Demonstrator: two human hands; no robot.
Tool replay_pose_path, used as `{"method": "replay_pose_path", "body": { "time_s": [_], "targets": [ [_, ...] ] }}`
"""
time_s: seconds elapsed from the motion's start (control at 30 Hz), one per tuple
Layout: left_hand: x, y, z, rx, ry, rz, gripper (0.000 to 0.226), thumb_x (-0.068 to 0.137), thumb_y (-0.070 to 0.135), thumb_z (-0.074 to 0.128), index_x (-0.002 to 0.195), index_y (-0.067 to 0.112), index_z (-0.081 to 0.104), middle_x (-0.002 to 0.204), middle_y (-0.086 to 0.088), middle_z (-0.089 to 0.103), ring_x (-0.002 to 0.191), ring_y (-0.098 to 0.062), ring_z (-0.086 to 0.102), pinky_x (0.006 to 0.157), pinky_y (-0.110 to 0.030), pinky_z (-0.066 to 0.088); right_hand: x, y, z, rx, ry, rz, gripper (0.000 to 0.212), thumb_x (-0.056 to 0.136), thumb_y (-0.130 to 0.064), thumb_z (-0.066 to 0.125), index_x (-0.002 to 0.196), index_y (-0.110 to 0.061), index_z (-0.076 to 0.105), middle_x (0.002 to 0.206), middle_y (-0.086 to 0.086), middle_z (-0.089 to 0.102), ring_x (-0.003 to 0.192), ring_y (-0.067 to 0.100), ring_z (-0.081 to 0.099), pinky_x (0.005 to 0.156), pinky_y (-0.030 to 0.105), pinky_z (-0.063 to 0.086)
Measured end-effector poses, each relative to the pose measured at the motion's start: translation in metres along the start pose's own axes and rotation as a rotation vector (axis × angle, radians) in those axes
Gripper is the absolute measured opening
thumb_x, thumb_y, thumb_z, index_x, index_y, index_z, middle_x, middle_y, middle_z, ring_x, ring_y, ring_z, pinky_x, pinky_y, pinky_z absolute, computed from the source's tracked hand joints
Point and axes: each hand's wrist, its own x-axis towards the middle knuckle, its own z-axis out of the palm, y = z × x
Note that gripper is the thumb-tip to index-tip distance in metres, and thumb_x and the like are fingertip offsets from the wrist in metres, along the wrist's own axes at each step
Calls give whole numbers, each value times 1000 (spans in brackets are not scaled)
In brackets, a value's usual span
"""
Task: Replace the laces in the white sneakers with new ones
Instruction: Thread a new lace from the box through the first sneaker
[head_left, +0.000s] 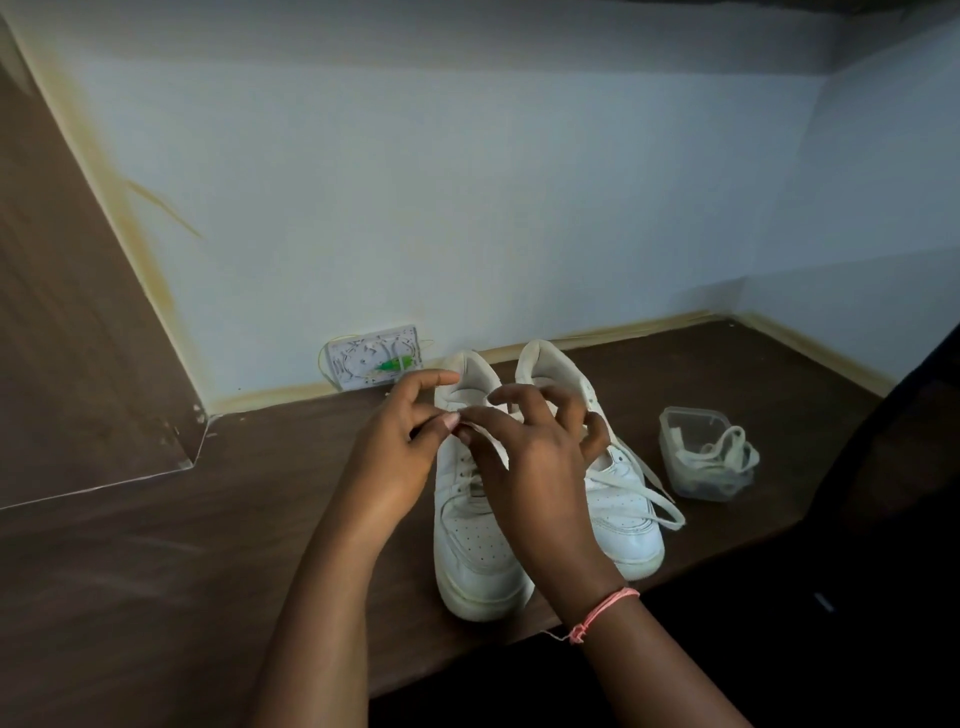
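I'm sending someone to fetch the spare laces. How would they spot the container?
Start at the brown tabletop by the pale wall. Two white sneakers stand side by side there; just right of them sits a small clear plastic tub. It alone is see-through, with off-white laces spilling over its rim.

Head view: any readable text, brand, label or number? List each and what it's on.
None can be read.
White sneakers: no legible brand or lettering.
Clear plastic container holding laces: no label visible.
White wall box with a green part: markings too small and blurred to read.
Pink wrist string: plain.
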Motion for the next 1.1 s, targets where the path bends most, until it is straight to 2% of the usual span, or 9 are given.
{"method": "replay_pose_path", "body": {
  "time_s": [0.17,0.3,0.37,0.5,0.6,0.7,0.93,1.03,1.1],
  "targets": [
    [-1,4,4,-44,-23,34,27,94,18,62,121,24,60,84,4,76,93,-3,69,84,-10,45,8,7,-1,61,51,13,12,78,-34,78,86,-39,70,106,-15,63,115,23,45,87,30,12],
    [1,-11,5,126,166,21,17,93,17,63,107,25,69,93,8,73,88,7,64,72,-2,40,13,19,-6,-19,68,65,7,75,-33,78,78,-34,72,110,-12,61,118,20,36,93,36,17],
    [2,-21,6,235,183,20,27,91,10,65,106,32,69,103,10,68,88,7,61,69,-1,40,14,25,-4,-138,15,6,8,71,-30,79,71,-30,71,112,-7,59,118,23,35,96,41,18],
    [8,-30,13,282,49,12,48,91,7,64,122,43,61,121,8,48,91,-10,59,85,-17,48,17,25,7,-260,-103,-101,9,65,-27,79,67,-25,71,112,0,60,117,31,40,96,45,20],
    [11,-32,22,360,31,18,56,93,-3,54,133,37,56,128,4,35,104,-7,51,95,-19,42,26,20,9,-285,-60,-131,6,67,-28,76,69,-25,70,109,1,60,115,30,39,96,45,21],
    [13,-34,29,384,60,10,54,90,-5,49,129,31,58,129,0,34,116,-18,47,101,-30,45,46,16,6,-316,-47,-172,8,65,-25,75,65,-22,67,102,3,59,110,31,42,93,48,24],
    [15,-32,20,256,148,1,36,89,-2,60,117,21,58,117,2,43,92,-14,58,82,-36,53,71,9,15,-391,-327,-602,8,66,-19,71,72,-24,74,100,3,59,109,36,50,95,49,25],
    [15,-35,16,221,159,26,36,89,-2,61,113,25,59,116,4,42,95,-10,57,82,-36,55,82,11,7,-290,-485,-526,17,81,-32,59,78,-30,75,111,-2,56,120,35,42,97,45,21],
    [13,-36,13,208,152,36,39,89,-1,61,106,34,58,113,7,42,95,-9,59,82,-34,56,90,18,1,-220,-622,-423,8,83,-38,67,87,-37,74,121,-10,48,128,26,27,96,38,17]
  ]
}}
